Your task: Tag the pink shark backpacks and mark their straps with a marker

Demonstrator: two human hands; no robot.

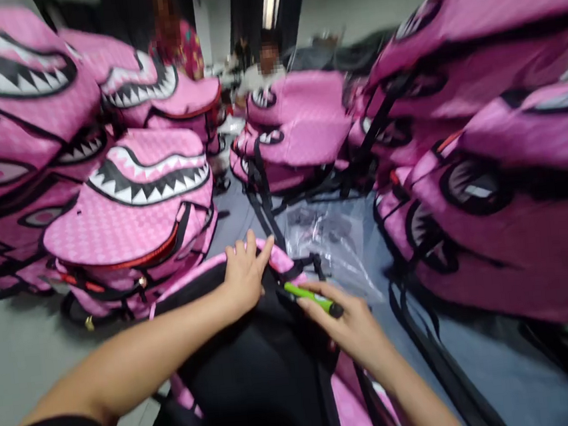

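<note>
A backpack (260,383) with pink edging lies in front of me, its black side facing up. My left hand (243,280) rests on its top edge, with the fingers spread and nothing visible held in them. In my right hand (352,320) is a bright green tool with black ends (312,296), gripped between thumb and fingers. Its dark tip points left, close to the backpack's upper edge and beside my left hand. Blur hides whether that tip touches the fabric, and I cannot make out the tool's exact kind.
Pink backpacks with toothed-mouth prints (144,173) are piled on the left. More pink backpacks (507,238) stack up on the right, with black straps hanging. A clear plastic bag (332,242) lies on the grey table (504,359). Two people (263,74) are in the background.
</note>
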